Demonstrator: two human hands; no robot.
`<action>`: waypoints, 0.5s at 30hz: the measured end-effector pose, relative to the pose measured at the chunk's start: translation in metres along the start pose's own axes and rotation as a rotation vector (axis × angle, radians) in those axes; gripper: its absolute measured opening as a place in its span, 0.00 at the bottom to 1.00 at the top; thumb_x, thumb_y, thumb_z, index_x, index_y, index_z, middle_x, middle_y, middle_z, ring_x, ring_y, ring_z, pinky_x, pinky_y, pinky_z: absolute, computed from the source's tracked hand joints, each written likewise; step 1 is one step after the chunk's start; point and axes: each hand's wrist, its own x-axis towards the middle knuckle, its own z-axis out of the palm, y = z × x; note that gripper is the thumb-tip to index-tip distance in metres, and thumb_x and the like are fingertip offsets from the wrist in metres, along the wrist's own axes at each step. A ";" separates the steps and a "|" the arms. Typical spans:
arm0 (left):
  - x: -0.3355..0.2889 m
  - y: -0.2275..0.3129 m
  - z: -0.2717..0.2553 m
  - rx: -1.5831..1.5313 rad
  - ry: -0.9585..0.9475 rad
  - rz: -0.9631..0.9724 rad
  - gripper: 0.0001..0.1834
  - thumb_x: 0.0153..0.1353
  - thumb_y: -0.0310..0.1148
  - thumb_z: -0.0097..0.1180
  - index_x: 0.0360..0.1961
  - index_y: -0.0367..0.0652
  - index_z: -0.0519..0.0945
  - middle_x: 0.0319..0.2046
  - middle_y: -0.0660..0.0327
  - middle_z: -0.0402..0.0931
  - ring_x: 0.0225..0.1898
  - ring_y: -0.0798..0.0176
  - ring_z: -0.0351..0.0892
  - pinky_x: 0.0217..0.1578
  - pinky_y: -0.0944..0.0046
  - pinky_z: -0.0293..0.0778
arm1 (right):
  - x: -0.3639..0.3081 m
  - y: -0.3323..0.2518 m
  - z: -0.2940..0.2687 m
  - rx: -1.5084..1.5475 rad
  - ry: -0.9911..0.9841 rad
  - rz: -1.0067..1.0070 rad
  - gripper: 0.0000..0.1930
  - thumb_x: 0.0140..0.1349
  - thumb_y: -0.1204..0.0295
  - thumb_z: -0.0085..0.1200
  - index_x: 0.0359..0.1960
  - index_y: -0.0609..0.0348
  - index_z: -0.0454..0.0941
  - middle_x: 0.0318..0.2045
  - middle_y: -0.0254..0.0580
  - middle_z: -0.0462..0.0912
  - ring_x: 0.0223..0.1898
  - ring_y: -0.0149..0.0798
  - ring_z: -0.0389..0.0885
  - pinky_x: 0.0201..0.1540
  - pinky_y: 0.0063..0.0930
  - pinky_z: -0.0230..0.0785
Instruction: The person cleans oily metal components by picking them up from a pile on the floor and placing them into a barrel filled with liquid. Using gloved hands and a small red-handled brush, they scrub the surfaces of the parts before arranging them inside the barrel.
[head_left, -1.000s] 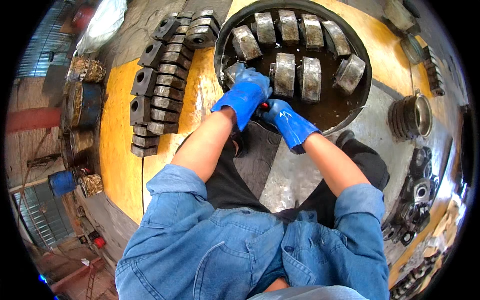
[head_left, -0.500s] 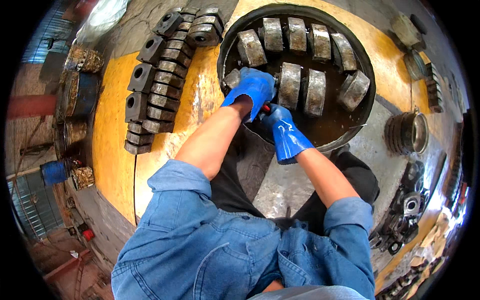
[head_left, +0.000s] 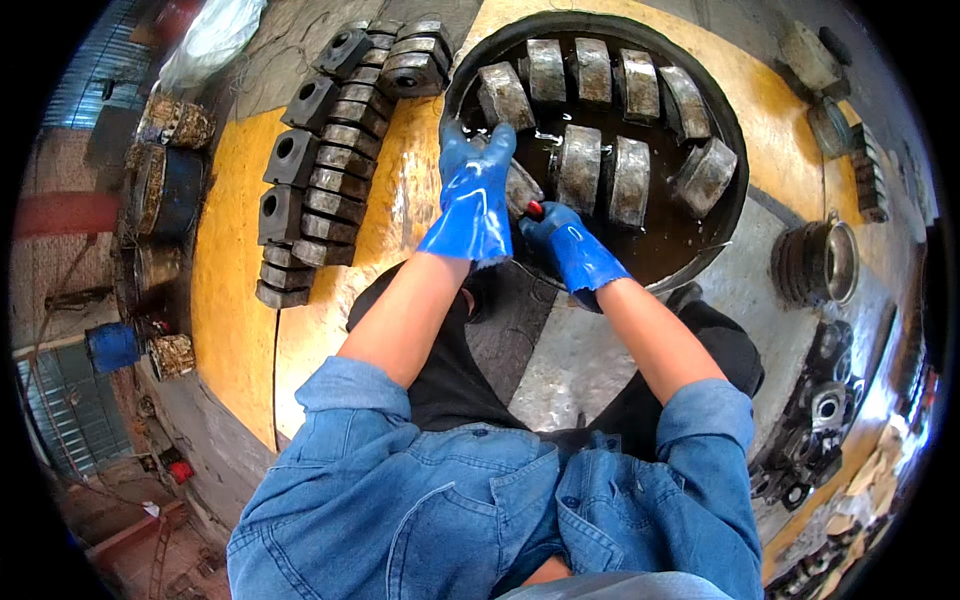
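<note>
My left hand, in a blue rubber glove, grips a wet grey metal block at the near left side of a round black basin. The glove covers much of this block. Close beside it, my right hand, gloved alike, is closed round a red-handled tool. Only a bit of red shows, and the tool's working end is hidden. Dark brown liquid fills the basin's bottom. Several thick curved metal blocks stand in it, in a far row and a nearer one.
Left of the basin, rows of metal blocks stand on yellow boards, several with round holes. A ribbed metal ring sits on the right, with dark metal parts nearer me. Stained drums line the far left.
My left hand has shifted left and turned, showing more of the block it grips. My right hand stays near its place, with more red handle visible.
</note>
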 end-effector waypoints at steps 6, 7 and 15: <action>-0.048 0.023 -0.061 0.290 -0.508 0.069 0.30 0.78 0.47 0.52 0.71 0.37 0.71 0.55 0.52 0.82 0.56 0.56 0.81 0.60 0.57 0.73 | -0.020 -0.021 -0.014 0.026 0.010 0.055 0.19 0.60 0.61 0.65 0.50 0.57 0.87 0.42 0.53 0.91 0.45 0.50 0.90 0.50 0.40 0.79; -0.049 0.022 -0.068 0.117 -0.506 -0.063 0.30 0.78 0.47 0.51 0.72 0.38 0.69 0.57 0.52 0.80 0.58 0.54 0.79 0.62 0.55 0.71 | -0.027 -0.031 -0.014 0.084 -0.024 0.034 0.19 0.60 0.62 0.65 0.50 0.58 0.87 0.40 0.52 0.91 0.43 0.48 0.90 0.48 0.39 0.79; -0.042 0.057 -0.073 -0.917 -0.610 -0.697 0.29 0.81 0.39 0.39 0.79 0.46 0.55 0.75 0.46 0.61 0.74 0.42 0.63 0.74 0.37 0.56 | -0.029 -0.024 -0.018 0.155 -0.054 -0.010 0.16 0.59 0.65 0.64 0.45 0.61 0.87 0.32 0.49 0.89 0.35 0.42 0.87 0.41 0.38 0.78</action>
